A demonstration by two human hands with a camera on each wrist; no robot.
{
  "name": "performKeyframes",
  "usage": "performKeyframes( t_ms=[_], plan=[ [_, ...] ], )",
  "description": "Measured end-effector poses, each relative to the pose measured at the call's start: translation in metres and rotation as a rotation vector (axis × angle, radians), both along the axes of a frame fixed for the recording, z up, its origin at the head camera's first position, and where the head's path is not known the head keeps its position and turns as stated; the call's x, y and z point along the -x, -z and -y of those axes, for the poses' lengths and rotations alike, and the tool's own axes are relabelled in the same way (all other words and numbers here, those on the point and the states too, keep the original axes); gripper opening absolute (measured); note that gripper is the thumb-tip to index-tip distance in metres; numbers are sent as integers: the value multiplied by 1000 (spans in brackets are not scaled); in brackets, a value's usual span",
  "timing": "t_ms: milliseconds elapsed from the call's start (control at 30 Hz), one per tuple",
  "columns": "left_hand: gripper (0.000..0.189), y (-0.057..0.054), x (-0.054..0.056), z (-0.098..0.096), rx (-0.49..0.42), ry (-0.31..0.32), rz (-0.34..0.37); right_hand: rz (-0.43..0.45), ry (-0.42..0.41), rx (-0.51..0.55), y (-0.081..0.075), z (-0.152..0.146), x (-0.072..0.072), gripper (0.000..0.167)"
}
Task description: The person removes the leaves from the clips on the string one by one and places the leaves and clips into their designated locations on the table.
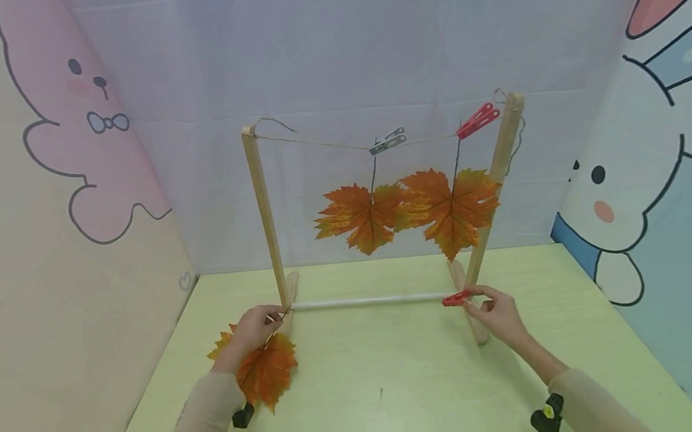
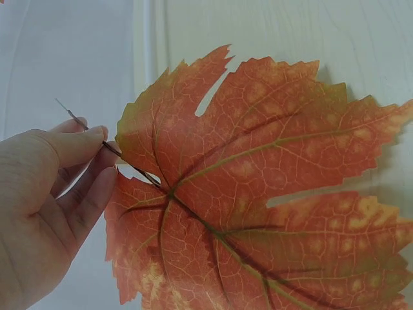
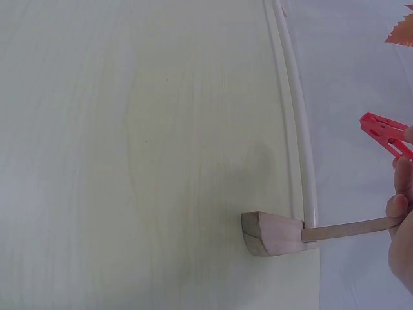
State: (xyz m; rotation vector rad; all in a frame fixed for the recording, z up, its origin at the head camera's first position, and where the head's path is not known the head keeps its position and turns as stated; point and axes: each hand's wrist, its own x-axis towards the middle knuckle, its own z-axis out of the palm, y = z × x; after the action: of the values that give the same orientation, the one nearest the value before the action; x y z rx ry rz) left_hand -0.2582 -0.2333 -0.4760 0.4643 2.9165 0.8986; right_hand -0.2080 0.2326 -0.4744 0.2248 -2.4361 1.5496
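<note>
My left hand [image 1: 259, 327] pinches the dark stem of an orange maple leaf [image 2: 245, 174] between thumb and fingers. The leaf hangs below that hand, over the table's left side. In my right hand [image 1: 497, 314] a red clothespin [image 1: 456, 298] is held by its handle end, its nose pointing left. A string [image 1: 323, 141] runs between two wooden posts. From it hang two more maple leaves, one by a grey clothespin [image 1: 387, 141] near the middle, the other by a red clothespin [image 1: 476, 121] near the right post.
The left post [image 1: 266, 215] and right post [image 1: 501, 151] stand on wooden feet [image 1: 480, 330], joined low down by a white rod [image 1: 370, 301]. Beneath lies a pale yellow-green table [image 1: 380, 361]. A white cloth backdrop [image 1: 334, 49] hangs behind, with cartoon-printed panels at both sides.
</note>
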Motion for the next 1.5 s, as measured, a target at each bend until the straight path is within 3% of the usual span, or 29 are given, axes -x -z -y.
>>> performKeyframes(
  t_ms=[200, 467, 733, 1000, 1500],
  plan=[
    [26, 3, 0, -1, 16, 6, -24, 24, -2, -5, 29, -7, 7, 28],
    [24, 17, 2, 0, -12, -6, -57, 2, -25, 40, 40, -2, 3, 28],
    [24, 29, -3, -2, -108, -50, -29, 67, -19, 38, 43, 1, -1, 30],
    [21, 43, -4, 0, -185, -88, -48, 51, -13, 60, 30, 12, -12, 28],
    [24, 55, -7, 2, -372, -167, 55, 113, 8, 67, 34, 14, -17, 28]
  ],
)
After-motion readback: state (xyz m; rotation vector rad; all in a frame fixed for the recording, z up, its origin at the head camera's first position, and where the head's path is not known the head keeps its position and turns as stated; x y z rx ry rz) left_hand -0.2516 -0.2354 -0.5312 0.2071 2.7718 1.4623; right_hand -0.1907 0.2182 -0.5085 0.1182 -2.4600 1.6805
